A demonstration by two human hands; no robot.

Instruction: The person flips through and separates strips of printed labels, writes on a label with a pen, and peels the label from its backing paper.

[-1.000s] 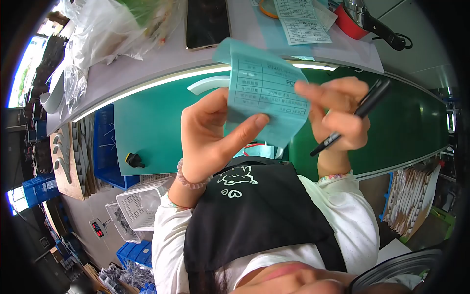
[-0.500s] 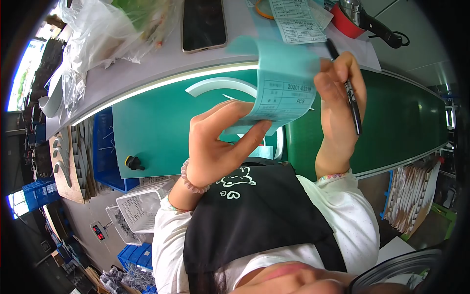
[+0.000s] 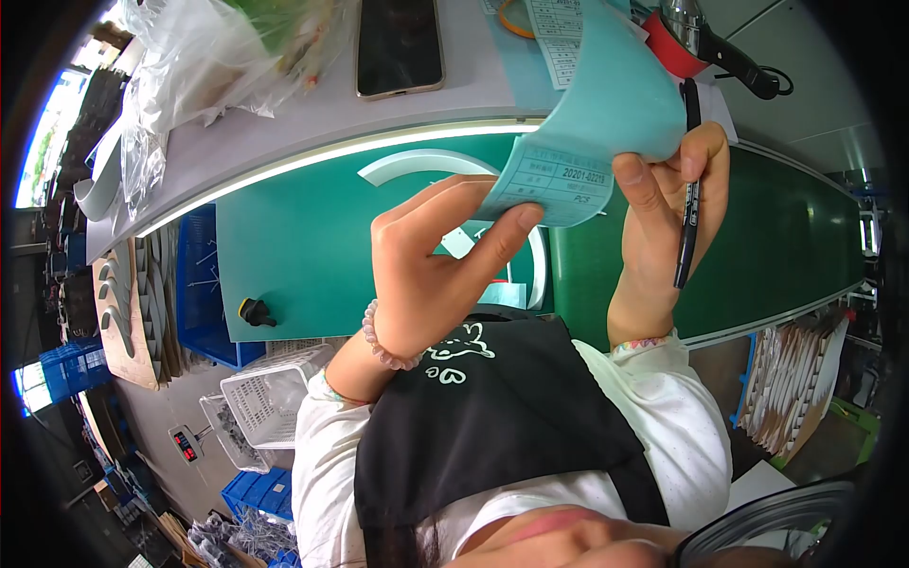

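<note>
My left hand (image 3: 440,256) pinches the lower left edge of a pale blue-green printed label sheet (image 3: 559,175) between thumb and fingers. The sheet curves upward, its upper part bare and its printed lower part facing me. On the right, my right hand (image 3: 668,194) holds a black marker pen (image 3: 689,204) upright along the fingers. The right fingertips are beside the sheet's right edge; I cannot tell whether they touch it. Below the sheet, a curved white strip (image 3: 426,163) lies on the green table (image 3: 303,246), partly hidden by my left hand and the sheet.
A phone (image 3: 400,47), plastic bags (image 3: 199,66), more printed slips (image 3: 557,43) and a red-and-black tool (image 3: 677,47) lie on the grey shelf (image 3: 312,123). A black-yellow knob (image 3: 254,312) sits at the table's left. White baskets (image 3: 275,402) stand below left.
The label sheet has swung up and spread to the right, its upper part now covering some slips behind. My right hand has shifted slightly right with the pen; my left stays pinched on the sheet.
</note>
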